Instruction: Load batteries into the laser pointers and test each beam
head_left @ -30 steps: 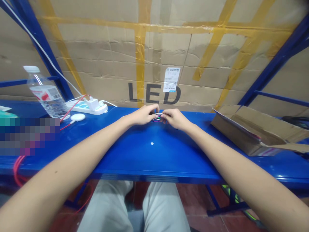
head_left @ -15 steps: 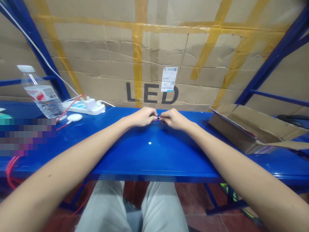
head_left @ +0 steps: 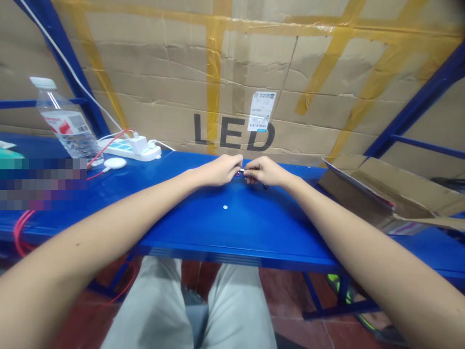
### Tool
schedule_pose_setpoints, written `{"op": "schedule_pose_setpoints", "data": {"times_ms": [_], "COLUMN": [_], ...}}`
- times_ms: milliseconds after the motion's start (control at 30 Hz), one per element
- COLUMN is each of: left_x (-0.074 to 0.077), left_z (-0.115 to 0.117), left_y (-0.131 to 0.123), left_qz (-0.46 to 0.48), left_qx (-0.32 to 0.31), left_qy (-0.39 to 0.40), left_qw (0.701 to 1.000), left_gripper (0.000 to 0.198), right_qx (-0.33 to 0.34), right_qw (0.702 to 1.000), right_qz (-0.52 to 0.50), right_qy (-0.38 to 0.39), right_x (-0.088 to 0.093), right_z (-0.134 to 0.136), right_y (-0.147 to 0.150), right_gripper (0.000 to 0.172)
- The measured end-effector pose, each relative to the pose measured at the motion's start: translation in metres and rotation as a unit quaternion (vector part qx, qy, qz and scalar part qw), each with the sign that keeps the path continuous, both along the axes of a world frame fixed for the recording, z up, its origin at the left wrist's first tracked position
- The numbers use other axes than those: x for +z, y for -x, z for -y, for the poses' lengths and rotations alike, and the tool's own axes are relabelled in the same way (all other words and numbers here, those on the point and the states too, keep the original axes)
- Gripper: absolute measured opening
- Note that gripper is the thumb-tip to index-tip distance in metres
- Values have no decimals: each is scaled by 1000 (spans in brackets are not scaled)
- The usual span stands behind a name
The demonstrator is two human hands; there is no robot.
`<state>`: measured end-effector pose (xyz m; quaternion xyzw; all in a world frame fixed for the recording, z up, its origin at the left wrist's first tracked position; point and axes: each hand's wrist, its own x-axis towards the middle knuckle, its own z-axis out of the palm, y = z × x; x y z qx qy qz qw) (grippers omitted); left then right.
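Note:
Over the far half of the blue table (head_left: 254,228), my left hand (head_left: 224,169) is closed in a pinch on a small dark and purple item (head_left: 239,173). My right hand (head_left: 262,171) meets it from the right, its fingers also pinched at the item's right end. Fingers hide most of the item, so its kind cannot be made out. Something small and dark shows just under my right hand. A small white round spot (head_left: 225,207) lies on the table nearer to me.
A water bottle (head_left: 67,126), a white power strip (head_left: 145,152) with cables and a white round device (head_left: 115,163) stand at the left. An open cardboard box (head_left: 385,198) is at the right. A large cardboard sheet (head_left: 174,87) rises behind the table.
The view has shifted slightly. My right hand's fingers have changed their hold, and a small dark thing now shows beneath that hand. Both hands stay together at the item.

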<state>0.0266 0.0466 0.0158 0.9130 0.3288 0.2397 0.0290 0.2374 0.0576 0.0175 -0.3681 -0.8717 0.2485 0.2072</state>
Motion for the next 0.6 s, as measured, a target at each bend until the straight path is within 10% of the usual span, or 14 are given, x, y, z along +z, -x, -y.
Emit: {"op": "schedule_pose_setpoints", "data": {"times_ms": [267,600], "left_x": [4,6], "left_z": [1,6], "left_y": [-5,-12], "left_qz": [172,96], "left_qx": [-9,-14], "left_qy": [80,115], "left_qw": [982,989], "left_gripper": [7,8], "right_qx": [-8,-1], "right_qw": [999,998], "right_qz": [-11,7], "right_qy": [-47,-68], "right_x": [5,5], "right_z": [-2,13], "right_y": [-5,-12], "right_gripper": [31,27]}}
